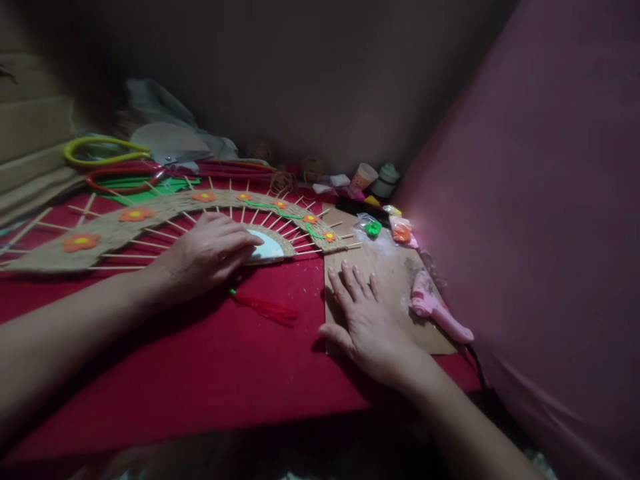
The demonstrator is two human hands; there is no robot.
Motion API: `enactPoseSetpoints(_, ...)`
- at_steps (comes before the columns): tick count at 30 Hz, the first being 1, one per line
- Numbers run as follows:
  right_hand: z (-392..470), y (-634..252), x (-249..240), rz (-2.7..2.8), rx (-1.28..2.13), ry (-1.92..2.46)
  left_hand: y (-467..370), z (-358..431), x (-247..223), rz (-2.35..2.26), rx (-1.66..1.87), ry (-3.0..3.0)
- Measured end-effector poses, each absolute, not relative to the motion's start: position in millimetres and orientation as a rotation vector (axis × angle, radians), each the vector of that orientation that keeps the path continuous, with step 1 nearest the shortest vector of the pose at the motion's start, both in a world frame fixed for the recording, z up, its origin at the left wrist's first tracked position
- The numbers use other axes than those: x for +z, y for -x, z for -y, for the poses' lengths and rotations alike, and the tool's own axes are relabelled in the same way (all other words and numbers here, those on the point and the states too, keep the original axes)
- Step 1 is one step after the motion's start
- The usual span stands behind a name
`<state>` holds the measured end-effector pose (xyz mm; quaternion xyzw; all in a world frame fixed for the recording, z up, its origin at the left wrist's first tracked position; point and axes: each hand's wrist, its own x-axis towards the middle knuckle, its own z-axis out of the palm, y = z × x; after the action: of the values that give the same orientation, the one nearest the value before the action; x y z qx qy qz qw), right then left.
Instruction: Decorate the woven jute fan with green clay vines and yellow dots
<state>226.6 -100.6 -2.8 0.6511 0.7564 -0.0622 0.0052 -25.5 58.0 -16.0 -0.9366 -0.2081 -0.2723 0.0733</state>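
Note:
A large fan-shaped piece of thin sticks and woven twine (173, 201) lies on the red cloth, with orange clay flowers (136, 214) and a green clay vine along its band. My left hand (213, 252) is on its pale blue half-round centre (267, 247), fingers bent together over the lower edge; the thumb is hidden. Just below lies a red tassel (265, 309). My right hand (367, 323) lies flat on a brown board (390, 267), palm down, fingers spread, holding nothing. Near it is a pink glue gun (440, 310).
Scissors (170, 159) with yellow and red handles lie at the back left. Bagged green clay (372, 229) and orange clay (401, 231) sit on the board's far side. Twine balls (313, 168) and small pots (387, 179) stand along the back. A pink cloth (540, 200) hangs at right.

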Motion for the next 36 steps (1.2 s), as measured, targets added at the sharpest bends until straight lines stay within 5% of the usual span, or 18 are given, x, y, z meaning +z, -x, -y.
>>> enactPoseSetpoints(7, 118, -250, -5, -2.240, -0.110, -2.229, -19, -3, 5, 0.740, -0.823, 3.033)
enactPoseSetpoints(16, 122, -240, -11, -2.303, -0.018, -2.068, -104, 49, -11, 0.859, -0.120, 3.165)
enactPoseSetpoints(36, 137, -250, -17, -2.319, -0.057, -2.084, -89, 62, -22, 0.953, -0.039, 3.049)
